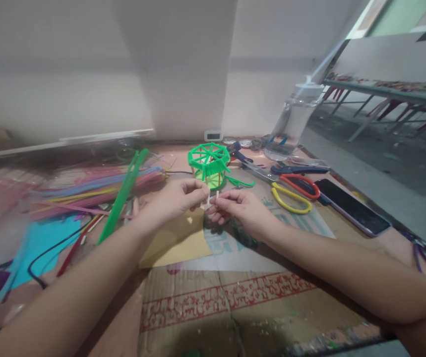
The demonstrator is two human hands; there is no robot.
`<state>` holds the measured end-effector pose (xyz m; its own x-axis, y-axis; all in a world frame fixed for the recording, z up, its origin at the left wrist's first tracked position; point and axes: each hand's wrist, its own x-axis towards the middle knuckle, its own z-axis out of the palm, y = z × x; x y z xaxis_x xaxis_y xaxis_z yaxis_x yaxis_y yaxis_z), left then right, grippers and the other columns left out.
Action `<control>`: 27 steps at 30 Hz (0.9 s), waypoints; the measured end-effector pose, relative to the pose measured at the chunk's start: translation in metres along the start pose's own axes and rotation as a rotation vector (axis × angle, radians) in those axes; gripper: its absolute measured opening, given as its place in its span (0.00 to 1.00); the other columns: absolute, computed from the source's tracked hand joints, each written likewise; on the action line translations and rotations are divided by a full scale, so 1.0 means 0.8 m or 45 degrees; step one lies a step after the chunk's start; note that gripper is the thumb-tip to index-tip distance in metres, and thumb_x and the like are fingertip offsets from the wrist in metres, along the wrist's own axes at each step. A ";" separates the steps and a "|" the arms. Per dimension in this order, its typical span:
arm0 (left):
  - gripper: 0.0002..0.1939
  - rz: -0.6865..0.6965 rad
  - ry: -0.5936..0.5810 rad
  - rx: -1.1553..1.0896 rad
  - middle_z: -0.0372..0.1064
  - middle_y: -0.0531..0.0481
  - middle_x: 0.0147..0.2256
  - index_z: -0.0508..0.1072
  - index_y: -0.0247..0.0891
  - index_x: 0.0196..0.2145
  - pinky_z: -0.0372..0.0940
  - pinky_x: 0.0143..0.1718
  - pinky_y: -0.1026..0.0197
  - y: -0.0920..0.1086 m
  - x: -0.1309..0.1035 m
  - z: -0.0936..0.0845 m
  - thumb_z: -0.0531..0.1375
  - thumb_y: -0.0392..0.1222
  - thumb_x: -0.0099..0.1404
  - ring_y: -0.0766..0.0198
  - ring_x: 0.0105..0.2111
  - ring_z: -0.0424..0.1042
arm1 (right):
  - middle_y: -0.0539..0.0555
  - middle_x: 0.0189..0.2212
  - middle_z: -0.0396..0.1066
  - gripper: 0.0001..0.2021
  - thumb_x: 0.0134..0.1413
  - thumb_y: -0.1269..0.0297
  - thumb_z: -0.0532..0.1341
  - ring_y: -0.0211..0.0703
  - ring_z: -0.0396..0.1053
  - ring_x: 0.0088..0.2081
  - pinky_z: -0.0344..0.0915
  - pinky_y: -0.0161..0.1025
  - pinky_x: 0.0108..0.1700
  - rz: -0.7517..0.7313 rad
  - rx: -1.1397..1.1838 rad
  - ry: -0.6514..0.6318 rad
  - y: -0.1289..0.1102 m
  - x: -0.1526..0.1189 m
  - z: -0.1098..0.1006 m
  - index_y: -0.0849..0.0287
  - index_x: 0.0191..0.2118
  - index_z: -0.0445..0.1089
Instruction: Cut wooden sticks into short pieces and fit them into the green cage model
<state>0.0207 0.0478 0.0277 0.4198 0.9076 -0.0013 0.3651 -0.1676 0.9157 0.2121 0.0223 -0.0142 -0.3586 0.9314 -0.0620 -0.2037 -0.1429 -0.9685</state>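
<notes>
Straw cage [209, 166] behind hands; scissors [290, 191], phone [352, 206] right; straws [97, 186] left.

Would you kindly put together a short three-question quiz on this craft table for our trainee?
1. True or false: both the left hand and the right hand pinch small white pieces.
2. Which lies nearest the phone? A) bottle B) scissors C) green strip
3. What colour is the straw basket behind the hands?

Key: 1 true; 2 B; 3 green.
</notes>
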 end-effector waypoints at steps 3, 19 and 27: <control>0.12 0.016 0.050 -0.063 0.62 0.58 0.22 0.71 0.37 0.27 0.54 0.26 0.66 -0.008 -0.003 0.016 0.60 0.49 0.60 0.70 0.22 0.59 | 0.55 0.29 0.79 0.18 0.47 0.51 0.72 0.37 0.76 0.27 0.72 0.34 0.31 -0.018 0.021 -0.030 -0.002 -0.004 0.002 0.63 0.33 0.77; 0.15 0.066 0.052 0.038 0.78 0.49 0.34 0.81 0.38 0.38 0.65 0.35 0.61 -0.013 -0.006 0.017 0.64 0.50 0.60 0.63 0.32 0.73 | 0.54 0.26 0.78 0.19 0.46 0.49 0.72 0.37 0.75 0.26 0.73 0.36 0.32 -0.002 -0.104 -0.018 -0.008 -0.007 -0.005 0.63 0.33 0.76; 0.08 0.283 -0.005 0.066 0.78 0.50 0.36 0.82 0.41 0.34 0.68 0.41 0.60 0.006 -0.020 0.008 0.65 0.45 0.61 0.61 0.38 0.75 | 0.51 0.25 0.77 0.13 0.49 0.55 0.70 0.37 0.74 0.27 0.72 0.36 0.33 -0.239 -0.292 0.020 -0.018 -0.022 0.003 0.60 0.31 0.75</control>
<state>0.0208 0.0304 0.0294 0.4982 0.8445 0.1965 0.3056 -0.3830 0.8717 0.2191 0.0069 0.0012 -0.3194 0.9398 0.1213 -0.0533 0.1100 -0.9925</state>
